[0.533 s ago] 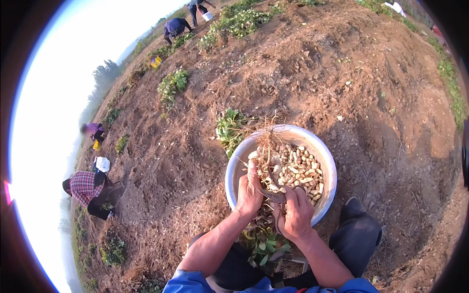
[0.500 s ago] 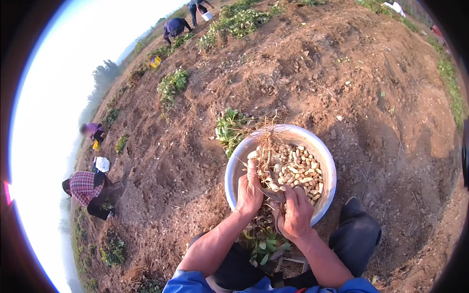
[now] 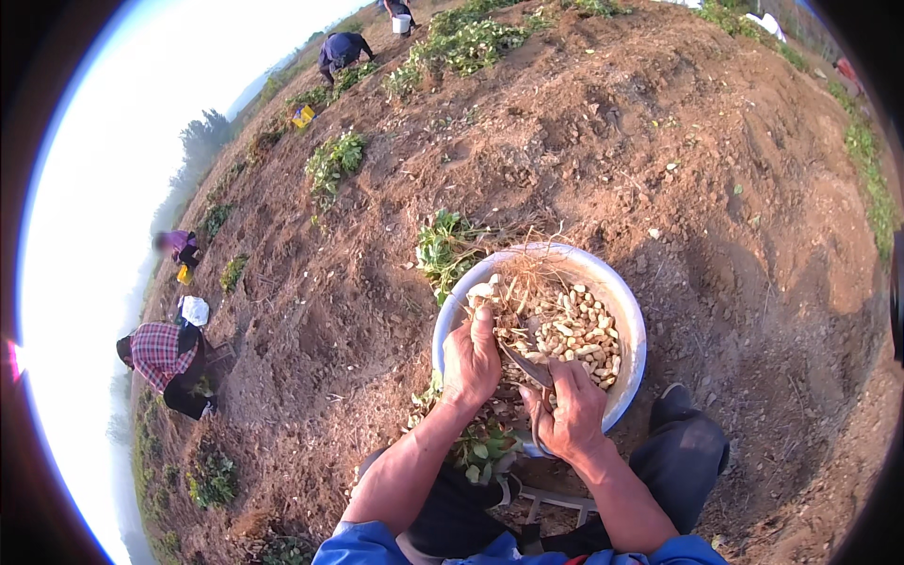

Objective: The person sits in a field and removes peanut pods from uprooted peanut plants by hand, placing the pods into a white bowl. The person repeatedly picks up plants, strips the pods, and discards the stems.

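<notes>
A wide white basin with a blue rim stands in front of me, with many loose peanuts inside. My left hand is closed round a peanut plant over the basin's left part. Its thin roots and some pods point away from me, and its green leaves hang below my wrist. In my right hand, closed too, are dark, rusty-looking shears. Their blades point to the roots, close to the pods; whether they touch a stem I cannot tell.
A pulled leafy plant lies beyond the basin's left rim. A low stool-like frame shows between my legs. On the left, a person in a checked shirt bends down; others work farther off near yellow containers. Bare, uneven soil surrounds the basin.
The plant in my left hand has turned, its leaves swinging left and its roots lowering over the basin. The shears have come slightly apart from the stems. Distant people shifted a little.
</notes>
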`<state>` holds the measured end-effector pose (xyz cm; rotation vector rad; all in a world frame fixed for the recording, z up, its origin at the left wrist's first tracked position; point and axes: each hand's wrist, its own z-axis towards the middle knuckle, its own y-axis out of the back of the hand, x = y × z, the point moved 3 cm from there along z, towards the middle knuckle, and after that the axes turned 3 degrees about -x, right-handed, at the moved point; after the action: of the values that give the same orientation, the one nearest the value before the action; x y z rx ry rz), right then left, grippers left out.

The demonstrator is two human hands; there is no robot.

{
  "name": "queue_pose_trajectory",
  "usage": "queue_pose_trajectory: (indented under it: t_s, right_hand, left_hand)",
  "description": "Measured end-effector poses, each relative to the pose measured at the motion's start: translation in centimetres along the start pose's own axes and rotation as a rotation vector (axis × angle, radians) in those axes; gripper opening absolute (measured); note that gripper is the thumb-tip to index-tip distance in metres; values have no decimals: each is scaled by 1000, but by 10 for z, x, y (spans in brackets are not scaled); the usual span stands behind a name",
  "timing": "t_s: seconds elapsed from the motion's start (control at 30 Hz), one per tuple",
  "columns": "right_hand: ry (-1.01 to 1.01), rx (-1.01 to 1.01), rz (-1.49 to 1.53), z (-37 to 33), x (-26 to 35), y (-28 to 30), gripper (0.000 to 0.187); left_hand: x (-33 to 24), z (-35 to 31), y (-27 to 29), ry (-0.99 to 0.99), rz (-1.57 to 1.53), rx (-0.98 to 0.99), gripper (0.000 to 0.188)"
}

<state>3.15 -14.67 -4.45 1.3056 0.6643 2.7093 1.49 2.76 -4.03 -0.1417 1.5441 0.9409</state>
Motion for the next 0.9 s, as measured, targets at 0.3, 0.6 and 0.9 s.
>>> queue_pose_trajectory:
  t_s: [0.3, 0.6, 0.9]
  right_hand:
    - [-36, 51, 7, -7, -8, -3, 35]
    - [-143, 47, 268, -15, -8, -15, 25]
    - [-392, 81, 458, -28, -12, -23, 23]
  left_hand:
    - [-7, 7, 3, -29, -21, 4, 65]
    - [-25, 6, 9, -22, -80, -20, 66]
    - [6, 23, 19, 158, -194, 44, 54]
